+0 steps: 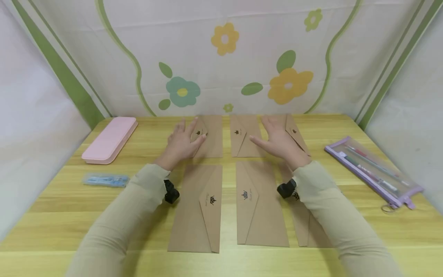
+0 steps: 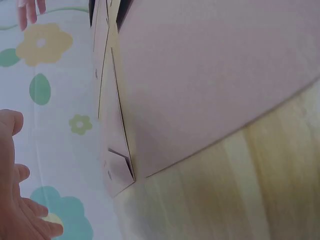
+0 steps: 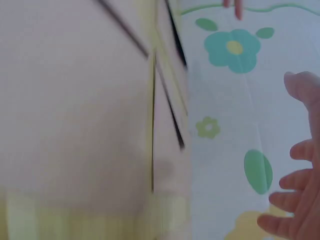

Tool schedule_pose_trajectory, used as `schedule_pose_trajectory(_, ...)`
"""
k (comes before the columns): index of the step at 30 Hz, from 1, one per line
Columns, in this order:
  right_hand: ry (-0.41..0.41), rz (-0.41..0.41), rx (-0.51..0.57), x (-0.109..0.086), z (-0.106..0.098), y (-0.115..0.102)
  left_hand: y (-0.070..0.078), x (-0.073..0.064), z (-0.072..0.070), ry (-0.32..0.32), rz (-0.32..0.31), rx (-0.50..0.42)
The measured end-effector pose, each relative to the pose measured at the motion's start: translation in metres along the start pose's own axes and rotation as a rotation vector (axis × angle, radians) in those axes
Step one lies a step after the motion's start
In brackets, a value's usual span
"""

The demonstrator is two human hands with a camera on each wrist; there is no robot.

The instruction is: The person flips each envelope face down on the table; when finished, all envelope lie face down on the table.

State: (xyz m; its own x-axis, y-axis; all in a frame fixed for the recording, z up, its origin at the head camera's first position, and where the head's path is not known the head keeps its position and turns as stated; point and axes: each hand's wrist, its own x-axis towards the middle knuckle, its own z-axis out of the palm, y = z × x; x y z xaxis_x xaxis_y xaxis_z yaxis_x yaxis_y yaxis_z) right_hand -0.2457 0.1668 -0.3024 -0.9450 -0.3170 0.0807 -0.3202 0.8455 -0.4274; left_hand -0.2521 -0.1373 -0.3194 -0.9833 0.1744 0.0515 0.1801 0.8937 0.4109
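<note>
Six brown envelopes about the hands, each marked with a dark crown; fine script beside it, too small to read surely. Left hand (image 1: 180, 142): fingers straight and spread, thumb out, holding nothing. Right hand (image 1: 281, 141): likewise spread and empty. Wrist views set both hands against the floral curtain (image 1: 256, 46), apart from the paper.

Far left envelope (image 1: 214, 140) lies below the left fingertips and thumb; far middle envelope (image 1: 240, 144) between the hands, right thumb over its edge; far right envelope (image 1: 293, 129) below the right hand. Nearer the body than the hands: near left envelope (image 1: 195, 209), near middle envelope (image 1: 266, 209), near right envelope (image 1: 302, 221), partly under the right sleeve (image 1: 340, 215).

Left of left hand: pink case (image 1: 110, 140), blue packet (image 1: 106, 179). Right of right hand: purple-edged pouch (image 1: 360, 176) with pens.
</note>
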Motion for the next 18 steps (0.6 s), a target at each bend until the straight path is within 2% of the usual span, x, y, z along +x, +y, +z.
schedule_pose_trajectory(4, 0.028, -0.069, 0.043, 0.010, 0.009, -0.012, -0.004, 0.001, 0.002, 0.010, 0.004, -0.125)
schedule_pose_trajectory(10, 0.067, -0.118, 0.169, 0.020, 0.024, -0.025, -0.008, 0.004, 0.004, 0.089, 0.023, -0.282)
schedule_pose_trajectory(13, 0.061, -0.104, 0.297, 0.025, 0.032, -0.031, -0.010, 0.007, 0.005, 0.115, 0.022, -0.341)
schedule_pose_trajectory(18, 0.023, -0.038, 0.527, 0.033, 0.045, -0.038, -0.011, 0.011, 0.006, 0.117, -0.034, -0.494)
